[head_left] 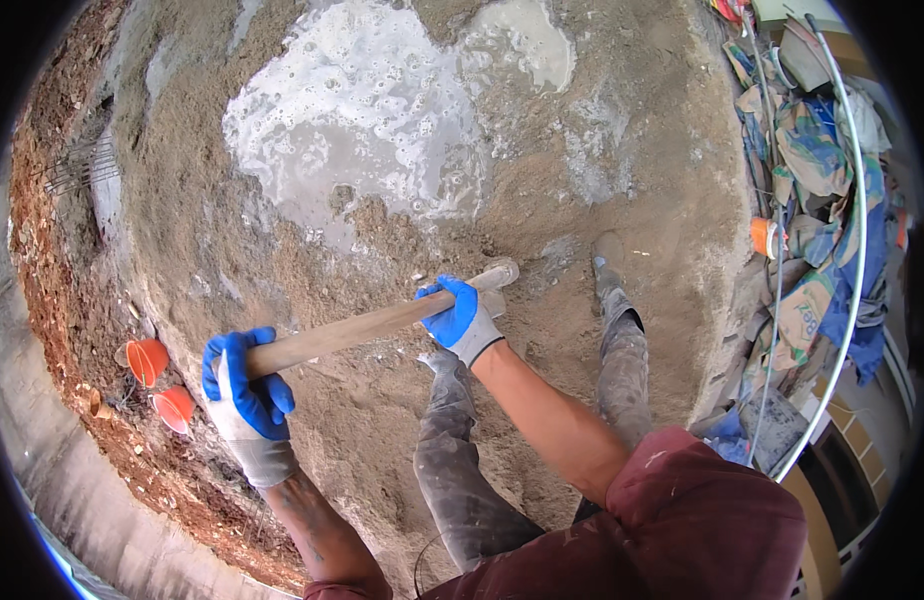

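Note:
A hoe with a thick wooden handle (347,333) slants across in front of my body. My left hand (247,390), in a blue-and-grey work glove, wraps around the handle's near end at the left. Further along, close to the metal head, my right hand (457,318) grips the same handle in a matching glove. The hoe's head (499,276) is down at the damp grey-brown sand mix (542,340); its blade is mostly hidden behind the right hand. Beyond lies a pool of milky grey water (357,110) with foam on it.
Two orange buckets (147,360) lie tipped by the reddish soil (57,310) at left. Wire rods (82,165) stick out farther up. On the right are crumpled sacks (817,160), a long pale pipe (860,210) and an orange container (764,237). My legs (622,360) stand in the mix.

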{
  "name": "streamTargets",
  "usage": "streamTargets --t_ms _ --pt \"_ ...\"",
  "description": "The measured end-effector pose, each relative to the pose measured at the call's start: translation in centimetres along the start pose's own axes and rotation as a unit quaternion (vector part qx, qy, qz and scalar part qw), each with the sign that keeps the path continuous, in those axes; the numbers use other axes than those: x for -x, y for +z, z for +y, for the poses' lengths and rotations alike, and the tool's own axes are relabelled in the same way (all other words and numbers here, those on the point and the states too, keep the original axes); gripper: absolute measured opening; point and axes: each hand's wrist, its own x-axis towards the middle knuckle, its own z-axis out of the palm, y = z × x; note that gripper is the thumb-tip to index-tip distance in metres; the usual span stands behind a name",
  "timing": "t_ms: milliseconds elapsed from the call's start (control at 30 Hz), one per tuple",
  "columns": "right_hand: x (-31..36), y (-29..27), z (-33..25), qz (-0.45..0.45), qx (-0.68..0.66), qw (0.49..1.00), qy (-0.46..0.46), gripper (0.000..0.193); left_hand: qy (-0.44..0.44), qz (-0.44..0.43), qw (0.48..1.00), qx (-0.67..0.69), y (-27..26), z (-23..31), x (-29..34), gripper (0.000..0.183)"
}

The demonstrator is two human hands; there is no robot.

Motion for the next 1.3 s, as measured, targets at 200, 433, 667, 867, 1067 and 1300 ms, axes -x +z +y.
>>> streamTargets --t_ms 200,433,667,867,1067,1300 --pt "5.6 3.5 -3.4 -0.003 0.032 0.989 -0.145 0.013 -0.048 -0.039 0.998 -0.019 -0.6 -2.2 -4.8 0.031" --pt "15.4 -2.5 -33.5 0.085 0.185 0.903 -0.378 0.014 -0.377 -0.433 0.819 -0.009 14.5 -13.9 9.5 0.037" --pt "23.8 12.5 -55.1 0.009 0.353 0.829 -0.433 0.012 -0.291 -0.721 0.628 -0.035 43.7 -17.9 19.1 0.026" --pt "19.4 32.3 -63.1 -0.02 0.515 0.683 -0.519 0.022 -0.16 -0.597 0.785 0.047 63.1 -13.5 10.0 0.02" --pt "5.7 28.4 -69.5 0.1 0.623 0.655 -0.417 0.025 -0.322 -0.461 0.819 0.115 67.8 -19.1 11.6 0.019" --pt "5.7 11.4 -56.5 0.122 0.573 0.798 -0.143 0.02 -0.404 -0.338 0.849 -0.04 53.1 -16.4 20.2 0.021"
